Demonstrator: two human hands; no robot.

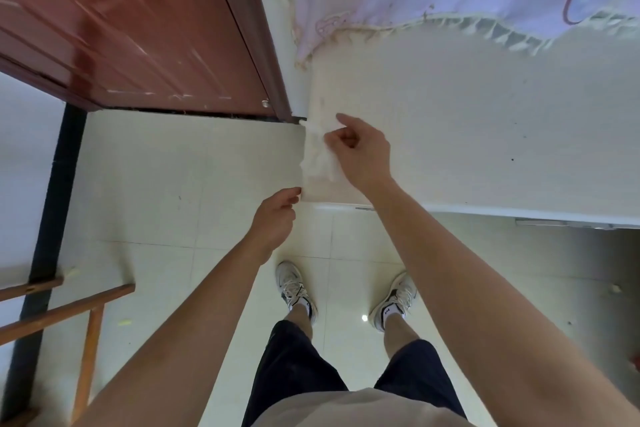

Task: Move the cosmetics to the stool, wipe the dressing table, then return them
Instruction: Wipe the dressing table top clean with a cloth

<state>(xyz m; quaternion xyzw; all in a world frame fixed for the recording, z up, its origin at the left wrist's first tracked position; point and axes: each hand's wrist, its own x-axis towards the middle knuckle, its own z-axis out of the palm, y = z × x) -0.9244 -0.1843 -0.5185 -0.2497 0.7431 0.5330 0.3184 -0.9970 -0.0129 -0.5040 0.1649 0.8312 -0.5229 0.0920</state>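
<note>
At the tabletop [485, 135] corner under the right hand [360, 152]: wiping step, pinching a crumpled white cloth [317, 158]. Left hand [273, 218] just below, fingers curled, grip impossible to tell. No cosmetics visible. Next, likely sweeping rightward.

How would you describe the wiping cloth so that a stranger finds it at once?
Find the white dressing table beside the red-brown door. At its left end, nearest the door, the right hand pinches a crumpled white wiping cloth. It is the only wrinkled, fluffy thing on that smooth flat top.
</note>
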